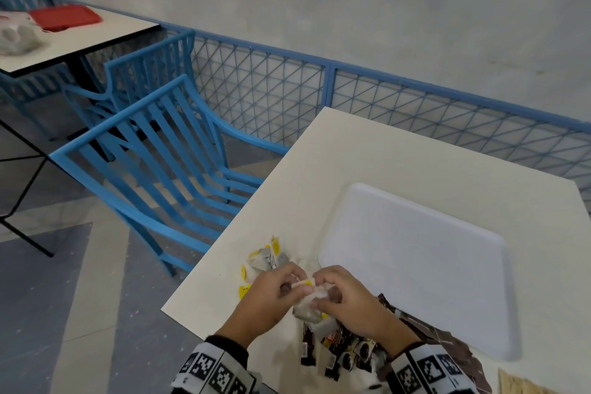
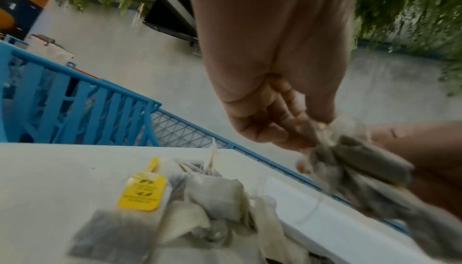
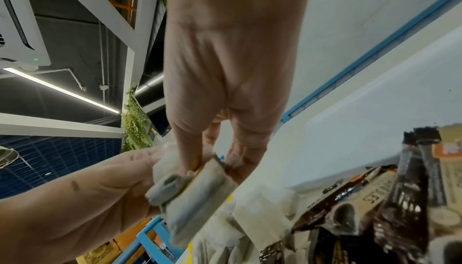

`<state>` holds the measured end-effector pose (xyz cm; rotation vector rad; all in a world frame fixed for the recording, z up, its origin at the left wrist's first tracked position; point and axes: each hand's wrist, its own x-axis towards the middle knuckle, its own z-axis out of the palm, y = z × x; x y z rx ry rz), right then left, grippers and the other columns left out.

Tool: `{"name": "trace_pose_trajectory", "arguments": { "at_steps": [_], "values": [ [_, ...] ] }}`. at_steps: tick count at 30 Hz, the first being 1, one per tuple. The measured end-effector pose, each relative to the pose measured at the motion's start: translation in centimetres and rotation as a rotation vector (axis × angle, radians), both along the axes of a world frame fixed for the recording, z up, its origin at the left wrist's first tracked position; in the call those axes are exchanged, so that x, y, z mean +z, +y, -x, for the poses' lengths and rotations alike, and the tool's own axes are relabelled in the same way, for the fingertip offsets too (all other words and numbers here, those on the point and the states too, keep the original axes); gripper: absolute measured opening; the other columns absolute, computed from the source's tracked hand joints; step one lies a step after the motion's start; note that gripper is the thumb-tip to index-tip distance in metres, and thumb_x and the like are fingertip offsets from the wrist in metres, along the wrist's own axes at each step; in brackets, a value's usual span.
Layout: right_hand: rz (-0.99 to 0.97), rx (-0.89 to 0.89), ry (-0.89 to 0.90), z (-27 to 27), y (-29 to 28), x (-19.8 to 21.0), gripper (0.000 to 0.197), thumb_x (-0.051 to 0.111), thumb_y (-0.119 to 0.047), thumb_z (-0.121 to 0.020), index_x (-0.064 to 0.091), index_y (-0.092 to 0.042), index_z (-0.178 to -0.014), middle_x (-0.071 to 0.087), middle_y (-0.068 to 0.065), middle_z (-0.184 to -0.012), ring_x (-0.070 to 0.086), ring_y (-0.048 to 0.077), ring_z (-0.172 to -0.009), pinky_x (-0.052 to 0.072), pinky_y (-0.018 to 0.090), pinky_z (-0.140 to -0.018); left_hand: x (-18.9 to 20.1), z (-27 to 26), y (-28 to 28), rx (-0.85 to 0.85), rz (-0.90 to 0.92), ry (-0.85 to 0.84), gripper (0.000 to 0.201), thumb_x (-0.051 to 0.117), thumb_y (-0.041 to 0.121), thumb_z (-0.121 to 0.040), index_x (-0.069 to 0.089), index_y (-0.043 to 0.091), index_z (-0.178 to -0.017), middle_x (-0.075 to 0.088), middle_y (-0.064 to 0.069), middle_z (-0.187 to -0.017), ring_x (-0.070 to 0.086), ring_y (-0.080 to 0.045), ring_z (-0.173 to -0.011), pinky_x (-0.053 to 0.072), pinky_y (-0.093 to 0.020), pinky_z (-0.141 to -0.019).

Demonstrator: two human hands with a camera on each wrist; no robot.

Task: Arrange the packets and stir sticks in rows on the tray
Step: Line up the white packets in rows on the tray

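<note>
Both hands work together above the near-left corner of the white table. Left hand: grip closed, fingers and thumb pinching a small clump of tea bags. Right hand: grip also closed on the same clump from the opposite side. Right wrist view shows the grey bags squeezed between the fingertips of both hands; left wrist view shows the bunch held off the table surface.

Loose tea bags with yellow tags lie in a pile on the table just beyond the left hand; the same pile is seen close up from the left wrist, one yellow tag facing up. Dark brown coffee sachets lie heaped under and beside the right wrist, overlapping each other. Pale wooden stir sticks are partly visible at the bottom right edge.

White tray sits flat on the table, right of the hands, with nothing on it. Tea-bag pile lies just beside its near-left corner.
</note>
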<state>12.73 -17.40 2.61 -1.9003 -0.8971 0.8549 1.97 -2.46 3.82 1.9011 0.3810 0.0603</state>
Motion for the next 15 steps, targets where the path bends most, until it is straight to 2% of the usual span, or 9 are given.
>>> {"name": "trace_pose_trajectory", "arguments": {
  "at_steps": [1,3,5,7,8,9,11,13,15],
  "values": [
    [-0.002,-0.029,0.02,-0.1,-0.2,-0.2,0.018,0.066,-0.021,-0.085,0.054,-0.032,-0.091,0.054,-0.006,-0.09,0.044,-0.004,-0.055,0.036,0.01,-0.06,0.0,0.2,0.3,0.043,0.045,-0.004,0.006,0.064,0.021,-0.087,0.058,0.023,-0.088,0.064,0.002,-0.072,0.048,0.0,-0.057,0.038,-0.011,-0.058],
    [0.02,-0.082,0.068,-0.3,-0.7,-0.9,0.014,0.067,-0.022,-0.084,0.056,-0.029,-0.091,0.046,-0.014,-0.059,0.038,-0.001,-0.048,0.031,0.012,-0.055,-0.3,0.7,1.5,0.159,0.035,-0.022,0.006,0.063,0.021,-0.088,0.059,0.019,-0.093,0.069,-0.004,-0.081,0.055,-0.006,-0.062,0.043,-0.013,-0.059],
    [0.028,-0.149,0.084,-0.6,-1.4,-1.4,0.011,0.067,-0.023,-0.084,0.059,-0.026,-0.091,0.042,-0.016,-0.047,0.035,0.0,-0.046,0.03,0.014,-0.054,-0.9,1.4,3.4,0.29,-0.074,0.008,0.002,0.063,0.018,-0.088,0.061,0.018,-0.087,0.068,-0.001,-0.083,0.058,-0.01,-0.068,0.044,-0.012,-0.06],
    [-0.005,-0.223,0.114,-1.1,-2.1,-1.8,0.01,0.068,-0.026,-0.082,0.062,-0.023,-0.09,0.049,-0.014,-0.055,0.041,0.002,-0.054,0.033,0.018,-0.059,-2.1,2.4,5.3,0.346,-0.219,0.146,0.01,0.062,0.016,-0.088,0.057,0.02,-0.08,0.064,0.001,-0.084,0.058,-0.013,-0.076,0.041,-0.009,-0.06],
    [-0.016,-0.258,0.131,-1.3,-2.4,-2.0,0.011,0.069,-0.028,-0.082,0.062,-0.023,-0.089,0.054,-0.006,-0.064,0.046,0.007,-0.061,0.035,0.022,-0.063,-2.9,2.8,6.0,0.347,-0.266,0.235,0.011,0.062,0.018,-0.088,0.055,0.021,-0.08,0.063,0.0,-0.086,0.058,-0.015,-0.08,0.04,-0.01,-0.061],
    [-0.015,-0.291,0.137,-1.5,-2.7,-2.1,0.011,0.069,-0.028,-0.082,0.061,-0.024,-0.088,0.055,0.002,-0.069,0.047,0.012,-0.065,0.035,0.025,-0.065,-3.7,3.1,6.5,0.342,-0.298,0.32,0.011,0.063,0.021,-0.088,0.054,0.019,-0.082,0.062,-0.002,-0.089,0.057,-0.017,-0.082,0.04,-0.014,-0.063],
    [-0.019,-0.335,0.142,-1.7,-3.2,-2.3,0.011,0.068,-0.024,-0.083,0.059,-0.023,-0.089,0.05,0.007,-0.07,0.043,0.016,-0.066,0.033,0.026,-0.063,-5.1,3.4,6.7,0.341,-0.302,0.453,0.018,0.062,0.029,-0.088,0.052,0.014,-0.092,0.06,-0.005,-0.094,0.055,-0.019,-0.087,0.04,-0.023,-0.07],
    [-0.026,-0.361,0.154,-1.7,-3.5,-2.5,0.011,0.068,-0.023,-0.083,0.059,-0.022,-0.089,0.047,0.007,-0.068,0.04,0.016,-0.065,0.031,0.025,-0.061,-6.1,3.1,6.4,0.37,-0.252,0.493,0.03,0.063,0.033,-0.087,0.05,0.01,-0.1,0.058,-0.008,-0.097,0.055,-0.022,-0.089,0.042,-0.027,-0.074],
    [-0.019,-0.359,0.152,-1.4,-3.6,-2.7,0.011,0.068,-0.023,-0.083,0.059,-0.022,-0.089,0.047,0.006,-0.069,0.041,0.016,-0.065,0.032,0.022,-0.059,-6.6,2.6,5.9,0.411,-0.229,0.464,0.032,0.066,0.029,-0.085,0.049,0.009,-0.104,0.057,-0.008,-0.095,0.054,-0.023,-0.088,0.04,-0.027,-0.072]
  ]
}}
